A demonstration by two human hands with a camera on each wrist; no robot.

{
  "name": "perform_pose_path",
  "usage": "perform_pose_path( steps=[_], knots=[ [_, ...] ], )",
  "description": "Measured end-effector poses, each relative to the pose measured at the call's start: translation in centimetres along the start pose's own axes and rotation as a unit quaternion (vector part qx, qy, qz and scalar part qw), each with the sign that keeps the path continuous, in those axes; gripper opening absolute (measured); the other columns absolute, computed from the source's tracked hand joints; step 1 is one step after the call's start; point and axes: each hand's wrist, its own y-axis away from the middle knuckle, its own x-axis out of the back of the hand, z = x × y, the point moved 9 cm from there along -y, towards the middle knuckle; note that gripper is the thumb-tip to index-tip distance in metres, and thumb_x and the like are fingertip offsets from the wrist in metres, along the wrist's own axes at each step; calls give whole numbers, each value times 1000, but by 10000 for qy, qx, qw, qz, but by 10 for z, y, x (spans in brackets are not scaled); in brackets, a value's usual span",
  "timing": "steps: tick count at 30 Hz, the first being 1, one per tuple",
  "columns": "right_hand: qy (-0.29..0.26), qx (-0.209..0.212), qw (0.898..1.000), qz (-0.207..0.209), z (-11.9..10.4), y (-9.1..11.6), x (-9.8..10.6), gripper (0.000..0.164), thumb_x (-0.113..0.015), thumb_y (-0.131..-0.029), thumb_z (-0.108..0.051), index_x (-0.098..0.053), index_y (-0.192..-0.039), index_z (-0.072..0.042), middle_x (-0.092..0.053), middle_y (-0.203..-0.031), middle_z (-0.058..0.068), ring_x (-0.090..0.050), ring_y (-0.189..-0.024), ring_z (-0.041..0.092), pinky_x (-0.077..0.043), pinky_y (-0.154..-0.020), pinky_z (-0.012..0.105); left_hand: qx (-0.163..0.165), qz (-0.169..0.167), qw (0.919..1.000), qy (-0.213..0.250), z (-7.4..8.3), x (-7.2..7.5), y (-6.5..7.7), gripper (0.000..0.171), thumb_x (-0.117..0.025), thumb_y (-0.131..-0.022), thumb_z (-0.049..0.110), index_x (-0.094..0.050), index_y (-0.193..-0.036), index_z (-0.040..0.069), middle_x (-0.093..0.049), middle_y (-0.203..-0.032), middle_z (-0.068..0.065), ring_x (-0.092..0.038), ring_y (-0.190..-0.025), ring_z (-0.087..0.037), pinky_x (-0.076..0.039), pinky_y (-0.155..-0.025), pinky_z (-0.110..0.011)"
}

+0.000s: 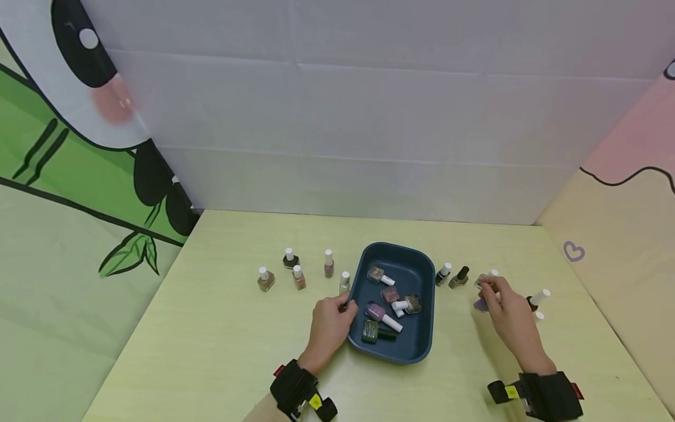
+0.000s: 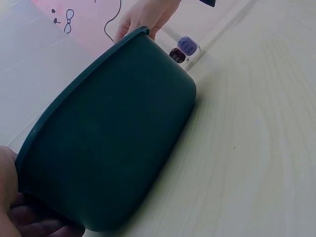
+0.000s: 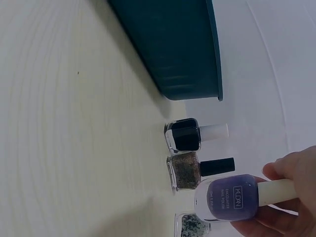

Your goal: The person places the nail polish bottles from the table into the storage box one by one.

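Note:
My left hand (image 1: 328, 329) grips the left edge of a dark blue plastic tray (image 1: 413, 341), its fingers curled under the rim in the left wrist view. Inside the tray lie several nail polish bottles, among them a purple one (image 1: 375, 311) and a dark green one (image 1: 370, 332). Over to the right, my right hand (image 1: 510, 321) pinches the white cap of a lilac nail polish bottle (image 3: 232, 197). That bottle hangs just above the table. Close by it stand a black polish (image 3: 185, 135), a brown glitter polish (image 3: 185, 171) and a speckled polish (image 3: 193, 225).
Left of the tray stand several white-capped polishes, including a brown one (image 1: 266, 281), a black one (image 1: 290, 260) and a pink one (image 1: 329, 266). Beyond my right hand is a dark polish with a white cap (image 1: 540, 297). A pale curtain (image 1: 337, 117) borders the table's back edge.

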Motion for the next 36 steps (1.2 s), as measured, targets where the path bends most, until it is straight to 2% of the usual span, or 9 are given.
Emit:
perform_pose_path(
  steps=[12,24,29,36],
  knots=[
    [14,-54,9998,-166,-13,-13,-2,27,-50,-110,-17,-60,-127,2,-74,-100,19,-71,-79,31,-47,-57,26,-23,5,10000,-20,0,0,0,18,-68,-94,6,-80,-106,0,-72,-75,-4,-52,-59,-6,-35,-51,-20],
    [-47,48,9996,-276,-28,-26,-12,26,-50,-109,-15,-59,-128,2,-72,-103,21,-71,-81,31,-50,-61,29,-15,13,10000,-14,-1,0,0,17,-68,-94,5,-80,-104,-1,-70,-74,-4,-52,-59,-6,-35,-50,-20],
    [1,137,9995,-271,-35,-31,-16,25,-51,-109,-12,-60,-127,2,-71,-102,19,-67,-78,27,-50,-62,29,-23,18,10000,-19,-1,0,0,17,-68,-94,6,-80,-104,-1,-68,-71,-3,-50,-58,-6,-34,-50,-20],
    [-42,334,9993,-163,-48,-35,-20,23,-52,-108,-12,-61,-124,2,-71,-100,16,-64,-74,22,-50,-61,29,57,-7,10000,28,-2,0,1,21,-68,-94,6,-79,-111,-2,-73,-79,-6,-53,-62,-7,-37,-52,-20]
  ],
)
